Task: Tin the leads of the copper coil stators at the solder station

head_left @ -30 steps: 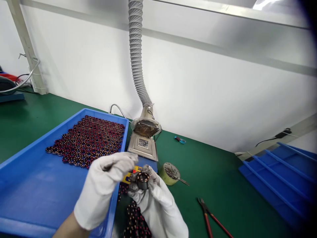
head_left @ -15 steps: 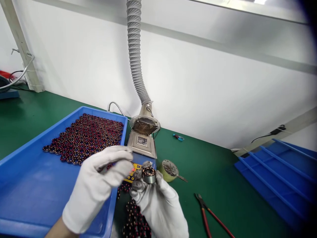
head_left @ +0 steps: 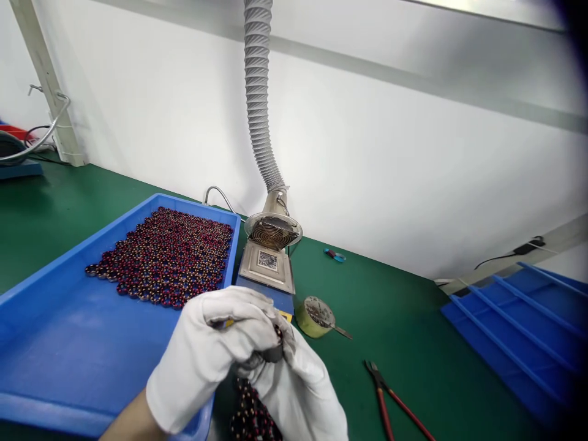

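Note:
Both my hands wear white gloves and meet low in the middle of the head view. My right hand point(head_left: 305, 386), its glove fingertips stained grey, grips a small round motor stator point(head_left: 274, 353) with copper windings on top. From the left, my left hand point(head_left: 206, 349) comes over the same stator, its thumb and fingers closed at the windings. The fingers hide most of the part, and any thin wire between them cannot be made out. Just below my hands lies a pile of similar stators point(head_left: 252, 416) with dark and red windings.
A blue tray point(head_left: 101, 331) on the left bears many wound stators. Behind my hands stands a metal solder pot point(head_left: 267, 263) beneath a fume hood with a grey hose point(head_left: 258, 92). To the right are a round tin point(head_left: 310, 324), red-handled cutters point(head_left: 383, 398), blue snips point(head_left: 334, 255) and a blue rack point(head_left: 514, 318).
My left hand has moved right and down from beside the stator onto it. The right hand has turned a little and the stator is now mostly covered. The view has shifted slightly.

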Demonstrator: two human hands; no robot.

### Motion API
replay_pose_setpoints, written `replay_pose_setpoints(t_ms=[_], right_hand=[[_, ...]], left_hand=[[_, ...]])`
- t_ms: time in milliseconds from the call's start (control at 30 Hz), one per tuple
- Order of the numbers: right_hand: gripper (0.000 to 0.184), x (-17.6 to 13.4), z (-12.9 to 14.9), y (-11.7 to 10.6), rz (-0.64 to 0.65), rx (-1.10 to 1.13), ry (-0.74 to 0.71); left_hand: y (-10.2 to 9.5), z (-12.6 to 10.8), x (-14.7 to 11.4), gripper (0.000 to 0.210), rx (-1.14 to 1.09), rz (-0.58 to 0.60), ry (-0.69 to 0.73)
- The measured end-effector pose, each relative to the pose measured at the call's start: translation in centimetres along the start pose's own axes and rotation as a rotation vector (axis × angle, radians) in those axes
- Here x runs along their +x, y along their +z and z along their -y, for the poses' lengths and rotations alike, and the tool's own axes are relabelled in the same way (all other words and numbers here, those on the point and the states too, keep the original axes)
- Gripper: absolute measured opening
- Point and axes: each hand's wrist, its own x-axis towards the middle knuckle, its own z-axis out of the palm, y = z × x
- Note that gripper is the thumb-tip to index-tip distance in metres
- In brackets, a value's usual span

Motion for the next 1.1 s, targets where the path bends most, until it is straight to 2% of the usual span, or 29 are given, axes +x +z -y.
replay_pose_setpoints(t_ms=[67,100,133,233,267,333,467,567,633,700,800,867,933,1033,1100], right_hand=[[0.028,-0.1,0.1,-0.2,0.034,0.002,0.034],[0.028,-0.1,0.2,-0.2,0.054,0.001,0.04],[0.028,0.0,0.3,-0.2,0.07,-0.003,0.039],[0.029,0.2,0.6,0.2,0.083,-0.018,0.005],[0.03,0.2,0.6,0.3,0.087,-0.023,-0.004],[0.031,0.3,0.4,0.5,0.102,-0.029,-0.015],[0.033,0.3,0.1,0.3,0.12,-0.026,-0.025],[0.031,0.2,0.2,0.0,0.103,-0.032,-0.014],[0.027,0.1,0.4,-0.2,0.109,-0.039,-0.005],[0.027,0.2,0.6,-0.5,0.106,-0.096,-0.021],[0.031,0.9,0.6,-1.3,0.044,-0.285,-0.154],[0.023,1.8,0.6,-1.9,-0.011,-0.406,-0.321],[0.015,2.5,0.5,-2.1,-0.056,-0.469,-0.48],[0.017,2.5,0.1,-1.8,-0.116,-0.52,-0.671],[0.025,1.9,-0.5,-1.4,-0.174,-0.663,-0.926]], left_hand=[[-0.4,-0.3,-0.1,0.022,-0.077,-0.111,-0.016],[-0.6,-0.5,-0.1,0.022,-0.055,-0.13,-0.03],[-0.7,-0.7,0.0,0.021,0.003,-0.111,-0.061],[-0.9,-1.1,0.2,0.027,0.189,0.11,-0.199],[-0.7,-1.1,0.3,0.027,0.188,0.162,-0.218],[-0.3,-0.9,0.2,0.026,0.107,0.182,-0.202],[0.5,-0.3,-0.4,0.02,-0.063,0.093,-0.144],[0.3,-0.3,-0.7,0.021,-0.166,-0.03,-0.105],[-0.1,-0.6,-0.6,0.021,-0.136,-0.113,-0.068],[-0.4,-1.0,-0.3,0.023,0.005,-0.104,-0.09],[-0.2,-1.4,0.0,0.026,0.159,0.089,-0.185],[0.2,-1.4,-0.1,0.022,0.126,0.134,-0.182],[0.4,-1.3,-0.5,0.022,0.056,0.073,-0.13],[0.1,-1.2,-0.9,0.023,0.004,-0.066,-0.06],[-0.1,-1.2,-0.7,0.018,0.022,-0.142,-0.107]])
